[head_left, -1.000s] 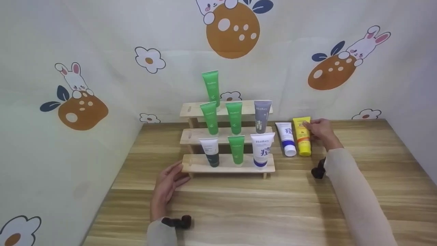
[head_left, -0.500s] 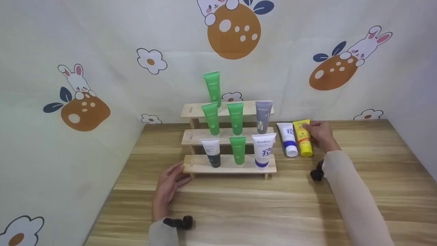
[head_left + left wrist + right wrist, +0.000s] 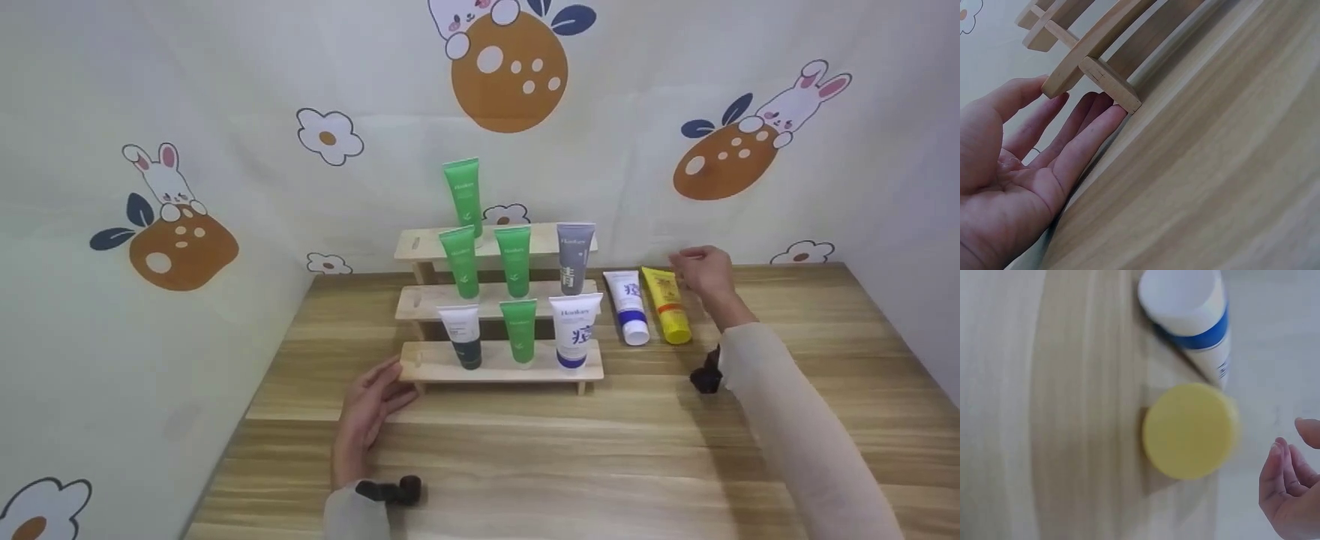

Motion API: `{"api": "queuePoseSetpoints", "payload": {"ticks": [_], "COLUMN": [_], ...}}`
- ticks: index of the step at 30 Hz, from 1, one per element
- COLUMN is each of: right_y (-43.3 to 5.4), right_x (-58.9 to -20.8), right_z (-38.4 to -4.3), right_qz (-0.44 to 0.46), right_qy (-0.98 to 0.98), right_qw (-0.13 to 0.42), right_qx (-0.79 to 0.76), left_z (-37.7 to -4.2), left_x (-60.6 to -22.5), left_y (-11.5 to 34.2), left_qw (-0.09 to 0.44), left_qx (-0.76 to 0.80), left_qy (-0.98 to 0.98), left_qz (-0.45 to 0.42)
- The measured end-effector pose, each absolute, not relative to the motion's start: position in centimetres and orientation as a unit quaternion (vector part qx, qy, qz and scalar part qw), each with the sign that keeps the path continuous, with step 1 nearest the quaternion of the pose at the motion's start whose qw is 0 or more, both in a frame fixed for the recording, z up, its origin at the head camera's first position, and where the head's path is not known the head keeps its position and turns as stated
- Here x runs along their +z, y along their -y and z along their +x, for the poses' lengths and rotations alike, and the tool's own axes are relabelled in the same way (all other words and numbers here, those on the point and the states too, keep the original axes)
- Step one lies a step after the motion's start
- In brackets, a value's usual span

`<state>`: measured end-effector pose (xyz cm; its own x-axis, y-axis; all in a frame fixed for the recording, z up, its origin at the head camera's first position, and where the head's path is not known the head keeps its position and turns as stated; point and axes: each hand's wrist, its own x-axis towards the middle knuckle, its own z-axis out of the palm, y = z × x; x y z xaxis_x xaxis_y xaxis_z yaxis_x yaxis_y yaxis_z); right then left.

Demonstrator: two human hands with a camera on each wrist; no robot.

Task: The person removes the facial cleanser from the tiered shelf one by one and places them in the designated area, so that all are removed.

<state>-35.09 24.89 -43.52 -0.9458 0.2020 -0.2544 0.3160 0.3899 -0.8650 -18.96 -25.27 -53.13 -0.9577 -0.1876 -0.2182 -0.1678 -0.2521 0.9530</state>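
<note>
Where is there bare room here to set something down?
Biggest patch: the tabletop in front of the wooden rack, between the left sleeve and right sleeve. The rack's top tier is also bare right of its green tube. It's crowded on both lower tiers, and beside the rack where the white tube and yellow tube lie.

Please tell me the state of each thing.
Rack: standing.
Four green tubes: standing on rack.
Grey tube: standing on rack.
White-and-dark tube: standing on rack.
Big white tube: standing on rack.
Other white tube: lying, capped.
Yellow tube: lying, capped.
Left hand: touching rack.
Right hand: holding nothing.
</note>
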Motion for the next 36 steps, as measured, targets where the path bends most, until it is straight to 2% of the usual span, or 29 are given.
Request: {"api": "queuePoseSetpoints", "payload": {"ticks": [11,18,28,36], "right_y": [-23.2,-21.2,-17.2,-14.0], "right_x": [-37.5,-34.1,-30.0,-28.5], "right_z": [-34.1,-33.8,-33.0,-33.0], "right_qz": [0.042,0.001,-0.036,-0.064], "right_qy": [-0.843,-0.848,-0.838,-0.826], "right_qw": [0.004,-0.025,0.006,0.039], "right_qx": [-0.537,-0.530,-0.545,-0.558], "left_z": [-18.9,-18.9,-19.0,-18.8], "left_x": [-52.9,-53.0,-53.1,-53.1], "left_y": [25.1,25.2,25.2,25.3], "left_qw": [0.000,0.006,0.006,0.006], "left_qx": [-0.779,-0.780,-0.777,-0.780], "left_qy": [0.611,0.611,0.613,0.609], "left_qz": [0.138,0.136,0.146,0.142]}}
